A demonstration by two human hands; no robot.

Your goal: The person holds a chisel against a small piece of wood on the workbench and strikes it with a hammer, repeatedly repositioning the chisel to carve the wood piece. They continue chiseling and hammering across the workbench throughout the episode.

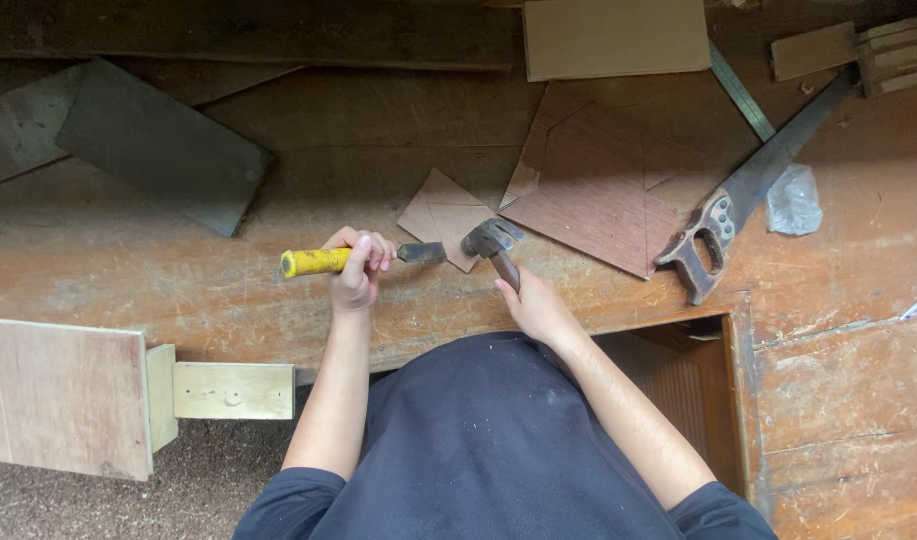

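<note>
**A:** What can't you make out from up here?

**B:** The person's head and face are out of view; only the dark shirt (499, 440) and two bare forearms show. The hammer (497, 246) handle is mostly buried in the right hand (536, 308), so only the metal head and a short neck show. The chisel (364, 259) blade tip meets the small plywood piece (441, 216), but I cannot tell whether it bites in or just rests there. The saw (744, 190) blade ends beside stacked wood at the top right corner, its tip hard to see.

**A:** And the hands?

**B:** The left hand (359, 268) is curled tight round the chisel's yellow handle, fingers folded over the top. The right hand is wrapped about the hammer handle, head lifted just beside the chisel's blade, not touching it.

**A:** Count things for me.

**B:** One chisel, one hammer, one saw with a wooden grip. One small plywood piece under the tools, one large reddish plywood sheet (599, 190) with pencil lines beside it, one pale board (619, 35) cut off by the top edge. One dark grey slab (164, 145) at left. One metal ruler (741, 95) lying slantwise. One crumpled clear plastic bag (794, 200) near the saw.

**A:** Any containers?

**B:** Only that bag; its contents I cannot tell. There is an open recess (679, 380) under the workbench (179, 290) at right, shadowed, with ribbed wood inside.

**A:** Where's the work?

**B:** At the bench's near edge, centre, just ahead of the person.
</note>
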